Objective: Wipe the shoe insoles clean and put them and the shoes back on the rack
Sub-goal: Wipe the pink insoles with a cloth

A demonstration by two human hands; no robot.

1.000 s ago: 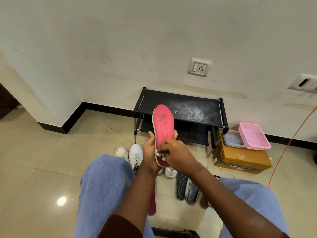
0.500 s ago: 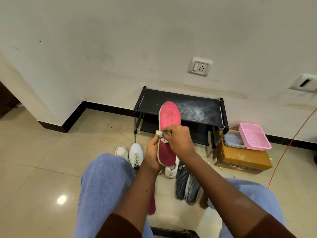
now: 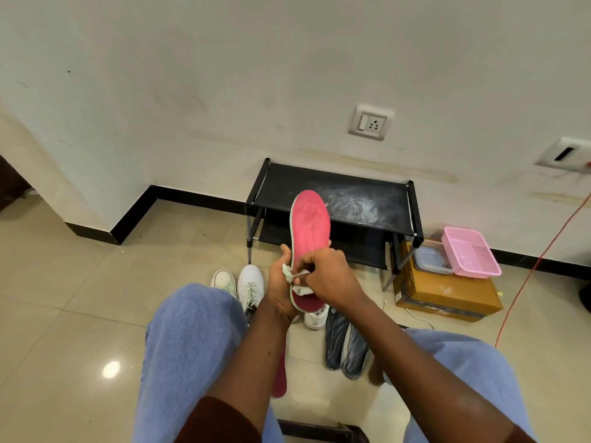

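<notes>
A pink insole (image 3: 309, 225) stands upright in front of me, toe end up. My left hand (image 3: 281, 290) grips its lower part from behind. My right hand (image 3: 329, 278) presses a small white cloth (image 3: 295, 281) against the insole's lower half. A second pink insole (image 3: 280, 375) lies on the floor between my knees, partly hidden by my left arm. Two dark blue insoles (image 3: 347, 343) lie side by side on the floor. White sneakers (image 3: 241, 284) stand on the floor near the black two-tier shoe rack (image 3: 351, 199), and another white shoe (image 3: 316, 318) shows under my hands.
The rack stands against the wall with dusty smears on its top shelf. To its right a cardboard box (image 3: 444, 290) carries a clear container (image 3: 431, 259) and a pink basket (image 3: 470, 252). An orange cable (image 3: 540, 257) runs down the right side. My knees in blue trousers fill the foreground.
My right hand with the cloth went up the insole from its lower part, then came back down to the lower half. The insole shifted slightly right.
</notes>
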